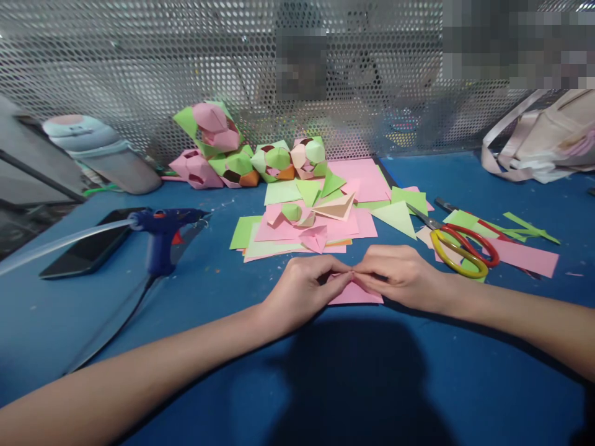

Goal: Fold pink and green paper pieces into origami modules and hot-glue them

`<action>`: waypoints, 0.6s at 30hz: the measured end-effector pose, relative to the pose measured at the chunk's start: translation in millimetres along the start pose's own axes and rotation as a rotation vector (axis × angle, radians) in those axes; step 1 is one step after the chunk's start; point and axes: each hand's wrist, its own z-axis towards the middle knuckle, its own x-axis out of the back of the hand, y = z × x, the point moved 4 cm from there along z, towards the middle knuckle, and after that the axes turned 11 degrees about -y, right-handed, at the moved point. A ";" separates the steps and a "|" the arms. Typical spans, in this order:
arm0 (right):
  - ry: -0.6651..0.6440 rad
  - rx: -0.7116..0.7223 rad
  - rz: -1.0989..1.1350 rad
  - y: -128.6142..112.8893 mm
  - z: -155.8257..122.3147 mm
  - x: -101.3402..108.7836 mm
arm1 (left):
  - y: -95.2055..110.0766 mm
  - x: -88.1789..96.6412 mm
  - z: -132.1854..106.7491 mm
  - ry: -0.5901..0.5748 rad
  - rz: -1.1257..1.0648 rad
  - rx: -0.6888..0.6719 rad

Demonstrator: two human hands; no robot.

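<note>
A piece of pink paper (357, 295) lies on the blue table in front of me, its upper part pinched between both hands. My left hand (309, 286) grips it with thumb and forefinger from the left. From the other side my right hand (402, 274) pinches it, and the fingertips of both hands meet. Fingers cover the top of the paper, so its folds are partly hidden. Just beyond are stacked pink and green sheets (362, 222) with a small folded pink piece (314, 238) on them. Scissors (458, 248) with yellow and red handles lie beside my right hand.
A blue glue gun (160, 238) stands at left, its cord trailing forward, near a dark phone (88, 251). Folded paper shapes (237, 164) line the back, beside a bottle (111, 158). Green and pink scraps (525, 255) lie right, below a pale bag (548, 136). Perforated metal (186, 68) closes the back.
</note>
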 end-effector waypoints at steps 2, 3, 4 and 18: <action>0.001 0.015 0.004 -0.5 0.0 0.1 | -0.2 -0.4 -0.5 0.009 -0.006 -0.012; 0.011 0.021 0.009 -0.5 0.1 0.7 | -0.1 -0.3 -0.8 0.017 -0.007 -0.021; 0.024 0.021 0.014 -0.3 0.3 1.5 | 0.0 -0.1 -1.1 0.027 -0.010 -0.028; 0.030 -0.053 -0.011 11.6 -0.8 7.7 | -7.6 3.3 -0.3 -0.051 -0.035 0.036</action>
